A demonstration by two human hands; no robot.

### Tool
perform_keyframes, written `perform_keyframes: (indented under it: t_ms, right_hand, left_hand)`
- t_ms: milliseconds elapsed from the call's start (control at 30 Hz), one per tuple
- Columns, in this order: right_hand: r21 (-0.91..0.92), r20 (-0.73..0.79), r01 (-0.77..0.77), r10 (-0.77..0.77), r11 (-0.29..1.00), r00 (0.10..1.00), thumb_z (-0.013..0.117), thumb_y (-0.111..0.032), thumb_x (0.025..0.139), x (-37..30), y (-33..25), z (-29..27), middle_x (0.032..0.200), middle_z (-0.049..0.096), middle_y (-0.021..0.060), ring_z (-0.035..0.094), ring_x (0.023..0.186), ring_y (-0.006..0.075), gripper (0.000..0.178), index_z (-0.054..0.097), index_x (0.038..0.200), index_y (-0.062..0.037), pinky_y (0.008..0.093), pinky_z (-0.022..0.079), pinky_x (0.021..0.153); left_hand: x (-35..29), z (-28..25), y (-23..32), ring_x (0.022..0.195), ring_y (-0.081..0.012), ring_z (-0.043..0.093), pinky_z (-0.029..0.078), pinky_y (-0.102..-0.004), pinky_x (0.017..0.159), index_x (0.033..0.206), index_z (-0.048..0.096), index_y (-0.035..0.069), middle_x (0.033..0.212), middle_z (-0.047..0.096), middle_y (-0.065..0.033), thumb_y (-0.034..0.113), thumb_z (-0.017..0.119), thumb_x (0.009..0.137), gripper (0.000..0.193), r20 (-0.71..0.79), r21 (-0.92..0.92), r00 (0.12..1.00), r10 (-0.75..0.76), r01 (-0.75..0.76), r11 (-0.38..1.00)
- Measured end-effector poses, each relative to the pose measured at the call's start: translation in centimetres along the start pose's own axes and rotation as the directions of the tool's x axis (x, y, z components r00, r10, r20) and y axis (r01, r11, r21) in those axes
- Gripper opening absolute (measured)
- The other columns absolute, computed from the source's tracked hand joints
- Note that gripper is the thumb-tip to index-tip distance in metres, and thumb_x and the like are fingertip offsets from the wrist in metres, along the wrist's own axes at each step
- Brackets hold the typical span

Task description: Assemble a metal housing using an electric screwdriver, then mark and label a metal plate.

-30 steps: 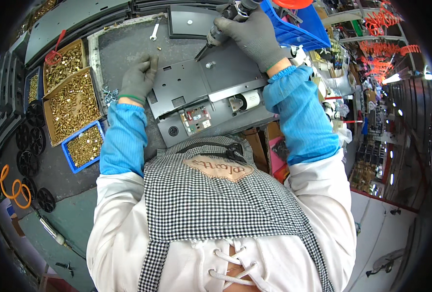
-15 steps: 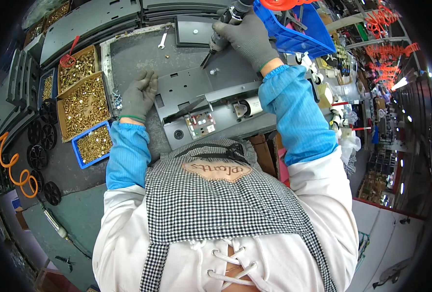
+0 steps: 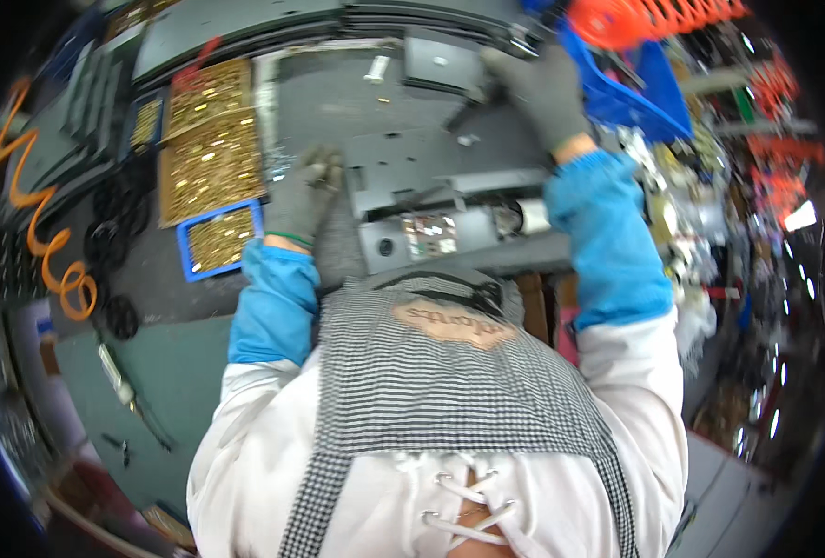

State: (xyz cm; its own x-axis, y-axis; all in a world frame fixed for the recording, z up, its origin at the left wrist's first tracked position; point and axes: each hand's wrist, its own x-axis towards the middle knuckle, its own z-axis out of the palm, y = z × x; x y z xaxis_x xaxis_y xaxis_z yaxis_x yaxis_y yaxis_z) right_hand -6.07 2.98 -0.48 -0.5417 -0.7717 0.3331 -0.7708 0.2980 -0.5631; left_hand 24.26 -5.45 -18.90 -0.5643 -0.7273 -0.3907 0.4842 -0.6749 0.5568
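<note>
My right hand point(image 3: 541, 88), in a grey glove, grips a power screwdriver point(image 3: 526, 39) at the upper right. Its dark front end slants down-left over a grey metal housing point(image 3: 403, 181). Inside the housing are a small circuit board point(image 3: 431, 235) and a white cylindrical part point(image 3: 533, 216). A small white piece point(image 3: 469, 140) lies on the flat panel. My left hand point(image 3: 308, 195), also gloved, is just left of the housing. Its fingers are curled together and blurred; whatever they may hold is hidden.
Left of my left hand are a cardboard box point(image 3: 164, 191) of brass-coloured screws and a blue tray point(image 3: 187, 253) of smaller ones. A wrench point(image 3: 377, 69) and a small grey panel point(image 3: 435, 61) lie at the back. A blue bin point(image 3: 659, 104) and red coiled hose point(image 3: 617, 20) are at the upper right.
The whole view has shifted, so the bench appears farther right and is blurred. My right hand with the screwdriver has stayed over the housing's far side; my left hand's fingers look more curled.
</note>
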Motion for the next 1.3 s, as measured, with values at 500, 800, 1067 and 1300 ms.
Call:
perform_keyframes:
  t_ms: [500,800,1067,1300]
  right_hand:
    - [0.817,-0.358,0.346,-0.064,0.462,0.932,0.051,-0.03,0.098,-8.6,-3.9,-17.5,0.144,0.051,0.0314,0.053,0.134,0.0427,0.057,0.049,0.143,0.005,0.0548,0.045,0.113]
    - [0.878,-0.4,0.404,-0.069,0.255,0.914,0.059,-0.023,0.094,-15.0,-0.5,-19.9,0.141,0.054,0.0296,0.048,0.136,0.0493,0.05,0.055,0.139,-0.0011,0.0635,0.044,0.11]
    - [0.859,-0.485,0.5,-0.139,0.11,0.863,0.056,-0.029,0.095,-17.4,0.0,-19.8,0.138,0.055,0.0327,0.054,0.128,0.0517,0.052,0.055,0.137,0.0014,0.0633,0.049,0.105]
    - [0.926,-0.359,0.378,-0.286,0.011,0.888,0.057,-0.035,0.094,-17.0,-3.1,-19.4,0.141,0.054,0.0291,0.055,0.13,0.0444,0.064,0.047,0.144,0.0042,0.0581,0.05,0.106]
  left_hand:
    - [-2.6,-7.4,13.6,0.118,-0.0263,0.064,0.05,-0.039,0.101,0.137,0.058,0.004,0.129,0.066,-0.0157,0.023,0.06,0.095,0.046,-0.096,0.955,0.797,0.596,-0.095,0.28]
    - [3.5,-7.0,11.6,0.116,-0.0402,0.064,0.05,-0.0494,0.098,0.121,0.069,0.009,0.121,0.069,-0.021,0.035,0.063,0.095,0.037,-0.139,0.809,0.95,0.28,0.272,-0.521]
    - [1.8,-6.3,11.9,0.069,-0.0064,0.049,0.042,-0.022,0.058,0.131,0.06,0.001,0.107,0.07,-0.0055,0.02,0.06,0.099,0.037,-0.203,0.8,0.889,0.41,-0.09,0.593]
    - [-10.3,1.5,3.2,0.069,-0.0043,0.04,0.033,-0.016,0.055,0.135,0.053,0.001,0.095,0.054,0.0013,0.025,0.062,0.101,0.042,0.083,0.158,0.993,-0.079,0.065,0.985]
